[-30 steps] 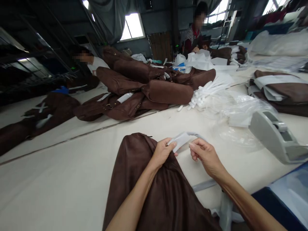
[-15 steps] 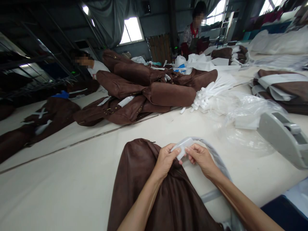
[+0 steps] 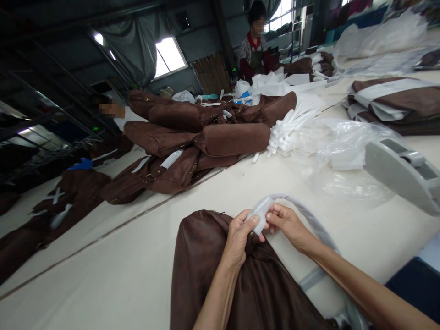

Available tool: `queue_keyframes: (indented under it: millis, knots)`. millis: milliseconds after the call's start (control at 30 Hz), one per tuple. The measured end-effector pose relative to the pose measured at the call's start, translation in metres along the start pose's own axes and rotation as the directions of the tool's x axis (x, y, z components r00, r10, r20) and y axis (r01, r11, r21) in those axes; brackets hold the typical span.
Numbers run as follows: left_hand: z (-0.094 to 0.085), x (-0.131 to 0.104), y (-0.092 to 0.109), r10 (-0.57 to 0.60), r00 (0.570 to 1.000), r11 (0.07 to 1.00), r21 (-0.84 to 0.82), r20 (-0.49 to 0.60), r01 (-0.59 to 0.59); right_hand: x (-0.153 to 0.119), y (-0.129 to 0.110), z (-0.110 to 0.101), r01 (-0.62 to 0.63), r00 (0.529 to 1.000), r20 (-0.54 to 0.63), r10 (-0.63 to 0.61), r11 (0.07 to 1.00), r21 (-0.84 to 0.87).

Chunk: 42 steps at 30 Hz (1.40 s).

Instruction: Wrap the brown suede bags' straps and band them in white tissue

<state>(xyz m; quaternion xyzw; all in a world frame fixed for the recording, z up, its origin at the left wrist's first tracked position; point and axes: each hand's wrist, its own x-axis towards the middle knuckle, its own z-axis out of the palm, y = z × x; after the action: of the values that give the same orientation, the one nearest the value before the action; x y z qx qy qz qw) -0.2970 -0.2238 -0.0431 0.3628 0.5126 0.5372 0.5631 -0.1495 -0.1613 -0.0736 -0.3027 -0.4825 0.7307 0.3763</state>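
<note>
A dark brown leather bag (image 3: 202, 256) lies on the pale table in front of me. Its strap (image 3: 312, 217), covered in a whitish wrapping, loops up and round on the right. Near the top of the bag, my left hand (image 3: 239, 236) pinches a white, slightly see-through wrapping sheet (image 3: 259, 214) folded around the strap's end, thumb on top. My right hand (image 3: 287, 224) grips the right edge of that same sheet between thumb and fingers. What lies inside the sheet is hidden.
Brown bags (image 3: 237, 140) are piled across the table, beside a bundle of white rolls (image 3: 283, 135) and clear plastic bags (image 3: 347, 142). A grey tape dispenser (image 3: 402, 169) stands at right, near more wrapped bags (image 3: 395, 103). Two people (image 3: 254, 50) are beyond the table.
The camera view has turned a little, so the background sits further left. Both hands stay on the wrapping sheet, of which more shows between them; the right fingers have shifted up along its edge.
</note>
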Motion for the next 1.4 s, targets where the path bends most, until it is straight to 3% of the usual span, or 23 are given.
queue_keyframes:
  millis: [233, 433, 567, 700, 933, 1200, 1300, 1400]
  knots:
    - [0.005, 0.0, -0.001, 0.005, 0.999, 1.0, -0.028, 0.047, -0.004, 0.0, 0.002, 0.011, 0.025, 0.993, -0.118, -0.013, 0.994, 0.102]
    - [0.011, -0.001, 0.0, 0.019, 1.0, 0.999, -0.042, 0.02, -0.018, -0.001, 0.003, 0.016, 0.009, 0.983, -0.185, 0.018, 0.99, 0.141]
    - [0.012, -0.002, 0.001, 0.009, 0.999, 0.998, -0.059, -0.043, -0.011, -0.004, -0.004, 0.016, -0.085, 0.995, -0.027, 0.096, 0.956, 0.281]
    - [0.012, -0.003, -0.001, -0.001, 0.999, 0.999, -0.046, -0.051, -0.002, -0.01, -0.012, 0.014, -0.048, 0.997, 0.076, 0.016, 0.891, 0.452]
    - [0.017, -0.002, -0.006, 0.048, 0.996, 0.999, -0.003, -0.071, -0.048, -0.009, 0.001, 0.023, -0.062, 0.995, -0.037, 0.089, 0.886, 0.46]
    - [0.019, 0.005, -0.016, -0.015, 0.996, 0.995, 0.1, -0.086, 0.023, 0.006, 0.013, 0.032, -0.027, 0.964, -0.234, 0.128, 0.92, 0.392]
    - [0.018, 0.008, -0.016, -0.023, 0.993, 0.993, 0.113, -0.119, 0.036, 0.01, 0.014, 0.029, -0.023, 0.97, -0.215, 0.11, 0.929, 0.371]
    - [0.018, 0.008, -0.013, -0.019, 0.989, 0.996, 0.085, -0.146, 0.032, 0.004, 0.005, 0.019, -0.073, 0.988, -0.109, 0.112, 0.946, 0.314]
